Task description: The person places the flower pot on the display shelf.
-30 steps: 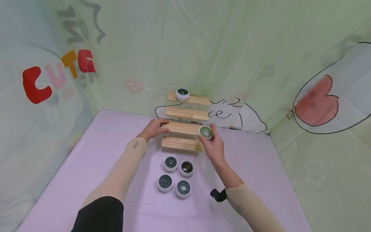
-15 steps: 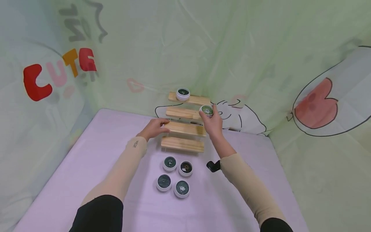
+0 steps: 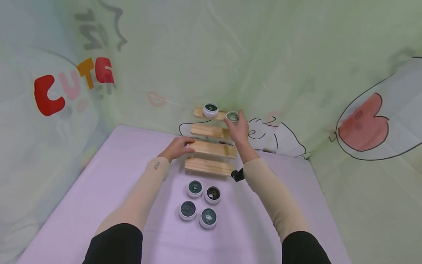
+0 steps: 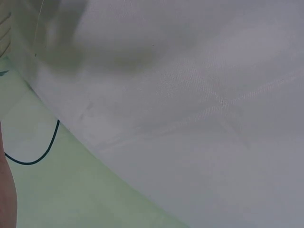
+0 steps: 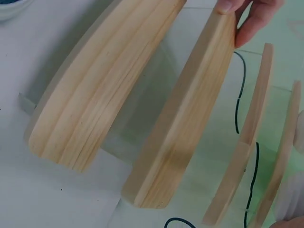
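Note:
A tiered wooden display stand (image 3: pixel 215 148) with several slats stands against the back wall. At the left end of its second slat from the bottom, my left hand (image 3: pixel 178 147) pinches the wood; the right wrist view shows thumb and fingers (image 5: pixel 250 34) on that end. My right hand (image 3: pixel 240 130) grips a small white round jar (image 3: pixel 232 117) with a mottled green top, over the right part of the top slat. On the left part of that slat sits another white jar (image 3: pixel 210 110) with a dark top. My right hand covers the right ends of the upper slats.
Several dark-topped white jars (image 3: pixel 195 188) stand grouped on the pale purple tablecloth (image 3: pixel 158 227) in front of the stand. Printed fabric walls (image 3: pixel 184 55) rise close behind and at both sides. A black wrist device (image 3: pixel 237 175) sits at my right sleeve.
My right hand has carried the green-topped jar upward from the right end of the second slat from the bottom to the top slat. My left hand keeps its hold on the stand.

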`<state>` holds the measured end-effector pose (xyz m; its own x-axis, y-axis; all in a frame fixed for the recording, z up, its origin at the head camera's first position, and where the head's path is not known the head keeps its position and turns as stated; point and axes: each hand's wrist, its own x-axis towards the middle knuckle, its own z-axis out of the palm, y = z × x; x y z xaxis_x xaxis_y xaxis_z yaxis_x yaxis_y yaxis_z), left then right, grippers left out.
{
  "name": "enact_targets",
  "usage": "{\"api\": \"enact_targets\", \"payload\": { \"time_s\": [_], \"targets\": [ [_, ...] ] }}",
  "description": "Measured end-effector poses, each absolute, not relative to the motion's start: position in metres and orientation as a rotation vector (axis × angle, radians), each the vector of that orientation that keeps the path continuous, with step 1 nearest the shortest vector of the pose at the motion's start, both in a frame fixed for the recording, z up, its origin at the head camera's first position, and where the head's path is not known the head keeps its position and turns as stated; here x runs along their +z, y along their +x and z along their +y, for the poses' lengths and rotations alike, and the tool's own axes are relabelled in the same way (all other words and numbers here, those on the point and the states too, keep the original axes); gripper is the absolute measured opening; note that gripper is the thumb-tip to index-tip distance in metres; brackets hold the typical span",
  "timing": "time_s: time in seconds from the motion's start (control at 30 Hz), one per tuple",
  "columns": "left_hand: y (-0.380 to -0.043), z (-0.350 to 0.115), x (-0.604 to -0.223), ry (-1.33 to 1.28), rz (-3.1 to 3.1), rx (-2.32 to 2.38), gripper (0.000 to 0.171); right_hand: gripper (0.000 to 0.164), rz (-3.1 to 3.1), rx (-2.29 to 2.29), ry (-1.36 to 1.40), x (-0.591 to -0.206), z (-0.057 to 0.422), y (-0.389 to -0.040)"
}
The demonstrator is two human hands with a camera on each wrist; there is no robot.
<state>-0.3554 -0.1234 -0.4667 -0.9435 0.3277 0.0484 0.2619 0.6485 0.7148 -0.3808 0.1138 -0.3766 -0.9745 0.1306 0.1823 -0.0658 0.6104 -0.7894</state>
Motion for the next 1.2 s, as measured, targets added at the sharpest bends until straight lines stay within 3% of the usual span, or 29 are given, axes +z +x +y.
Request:
{"api": "enact_targets", "payload": {
  "time_s": [0.37, 0.63, 1.2],
  "targets": [
    [-0.375, -0.123, -0.492, 0.556, 2.834, 1.190, 0.056, 0.087, -2.685, 1.290, -0.095, -0.369, 0.120, -0.393],
    [-0.353, -0.117, -0.459, 0.515, 2.786, 1.167, 0.055, 0.088, -2.728, 1.308, -0.127, -0.357, 0.125, -0.398],
    [-0.352, -0.114, -0.456, 0.537, 2.812, 1.076, 0.056, 0.089, -2.735, 1.354, -0.163, -0.354, 0.130, -0.403]
  ]
}}
